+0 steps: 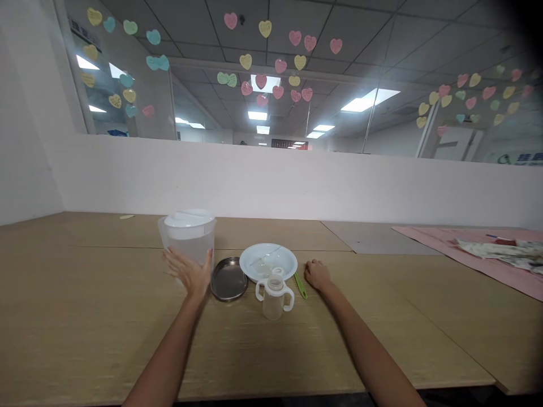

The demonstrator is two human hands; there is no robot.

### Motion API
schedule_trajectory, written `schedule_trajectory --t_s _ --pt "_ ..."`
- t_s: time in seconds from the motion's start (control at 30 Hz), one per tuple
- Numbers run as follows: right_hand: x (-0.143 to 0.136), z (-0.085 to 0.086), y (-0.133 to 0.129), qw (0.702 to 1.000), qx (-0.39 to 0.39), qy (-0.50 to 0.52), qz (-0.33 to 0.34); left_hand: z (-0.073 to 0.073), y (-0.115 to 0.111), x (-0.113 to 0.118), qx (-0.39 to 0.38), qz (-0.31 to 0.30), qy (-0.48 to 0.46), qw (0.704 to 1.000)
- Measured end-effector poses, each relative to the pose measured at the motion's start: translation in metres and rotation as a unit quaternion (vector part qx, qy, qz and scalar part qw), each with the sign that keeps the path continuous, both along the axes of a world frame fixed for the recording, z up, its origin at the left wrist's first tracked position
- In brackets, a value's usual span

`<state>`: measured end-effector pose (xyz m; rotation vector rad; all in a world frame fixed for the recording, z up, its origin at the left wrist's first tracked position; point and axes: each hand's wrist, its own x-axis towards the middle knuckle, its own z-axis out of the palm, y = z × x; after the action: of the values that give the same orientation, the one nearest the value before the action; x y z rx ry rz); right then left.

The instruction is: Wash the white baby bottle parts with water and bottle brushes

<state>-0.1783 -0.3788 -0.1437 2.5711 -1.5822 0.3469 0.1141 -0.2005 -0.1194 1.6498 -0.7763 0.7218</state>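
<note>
A clear plastic pitcher with a white lid stands upright at the left, with water-like clear contents. My left hand is in front of it, fingers spread and thumb up; whether it touches the pitcher I cannot tell. Beside it lies a round metal dish. A white bowl holds clear and white bottle parts. Just in front stands a clear baby bottle with two white handles, its top uncovered. My right hand rests on the table with curled fingers, near a green handle lying partly by the bowl.
The wooden table runs back to a white wall with a window above it, dotted with heart-shaped notes. At the far right a pink cloth carries white fabric and a pen. A small flat pale piece lies at the back left.
</note>
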Motion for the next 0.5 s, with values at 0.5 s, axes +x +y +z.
schedule_trajectory --t_s 0.5 --pt "0.004 0.005 0.004 0.999 0.018 -0.021 -0.025 0.017 -0.047 -0.077 0.319 -0.463 -0.069 0.824"
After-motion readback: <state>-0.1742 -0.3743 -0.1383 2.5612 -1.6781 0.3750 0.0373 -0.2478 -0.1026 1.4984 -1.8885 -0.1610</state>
